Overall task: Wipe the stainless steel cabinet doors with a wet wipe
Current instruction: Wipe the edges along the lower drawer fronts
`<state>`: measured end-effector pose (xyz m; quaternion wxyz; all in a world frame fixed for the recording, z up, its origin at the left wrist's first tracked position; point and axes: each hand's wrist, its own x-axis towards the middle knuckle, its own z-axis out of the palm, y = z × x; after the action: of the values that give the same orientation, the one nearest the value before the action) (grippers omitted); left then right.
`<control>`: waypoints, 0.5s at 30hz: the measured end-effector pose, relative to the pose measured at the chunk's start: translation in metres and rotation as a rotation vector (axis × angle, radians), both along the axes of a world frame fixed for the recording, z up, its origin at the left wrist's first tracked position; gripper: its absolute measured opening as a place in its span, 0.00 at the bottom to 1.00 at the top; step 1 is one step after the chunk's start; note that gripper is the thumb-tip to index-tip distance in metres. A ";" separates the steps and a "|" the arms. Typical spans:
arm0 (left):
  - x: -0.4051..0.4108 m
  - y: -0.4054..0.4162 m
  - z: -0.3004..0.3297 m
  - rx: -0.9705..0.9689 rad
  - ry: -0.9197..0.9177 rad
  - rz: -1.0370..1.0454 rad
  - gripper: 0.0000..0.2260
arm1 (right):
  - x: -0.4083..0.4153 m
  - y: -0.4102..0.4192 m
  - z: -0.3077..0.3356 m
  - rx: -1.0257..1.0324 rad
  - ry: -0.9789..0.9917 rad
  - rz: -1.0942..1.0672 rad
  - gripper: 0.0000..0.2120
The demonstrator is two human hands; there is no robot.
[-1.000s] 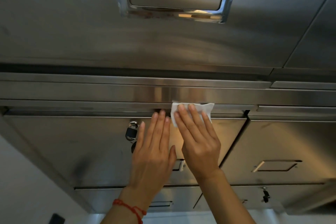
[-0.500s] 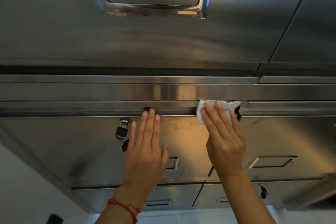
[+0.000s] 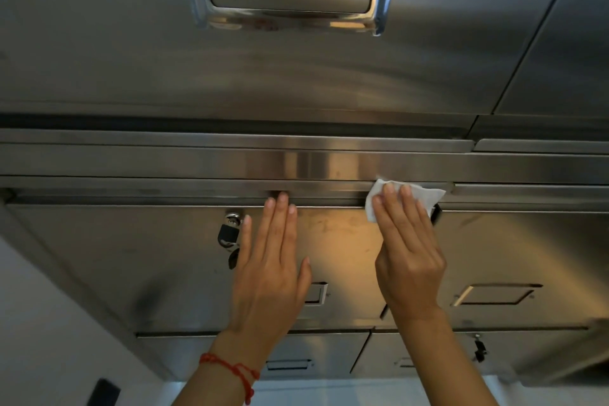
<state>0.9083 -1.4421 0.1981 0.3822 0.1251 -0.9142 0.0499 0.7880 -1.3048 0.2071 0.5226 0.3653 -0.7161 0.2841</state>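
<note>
My right hand presses a white wet wipe flat against the top right corner of a stainless steel cabinet door, fingers straight over it. Only the wipe's upper edge shows past my fingertips. My left hand lies flat on the same door, fingers straight, tips reaching the door's top edge. A red string bracelet circles the left wrist.
A padlock hangs on the door left of my left hand. A neighbouring door with a recessed handle is at right. Above runs a steel ledge, then an upper door with a chrome handle. Lower doors sit below.
My right hand has slid the wipe rightward along the door's top edge to its right corner, moving apart from my left hand, which stayed flat on the door.
</note>
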 end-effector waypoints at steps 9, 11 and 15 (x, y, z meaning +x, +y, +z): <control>0.016 -0.009 0.007 -0.006 0.057 -0.080 0.25 | 0.023 -0.029 0.004 0.025 -0.017 0.041 0.18; 0.021 -0.014 0.008 -0.004 0.063 -0.089 0.24 | 0.028 -0.037 0.005 0.041 -0.015 0.050 0.18; 0.031 -0.027 0.009 0.006 0.074 -0.087 0.24 | 0.038 -0.053 0.005 0.059 -0.006 0.067 0.16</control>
<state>0.9393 -1.4688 0.2073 0.4174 0.0881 -0.9041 0.0260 0.8258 -1.3573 0.2119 0.4998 0.4035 -0.7129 0.2813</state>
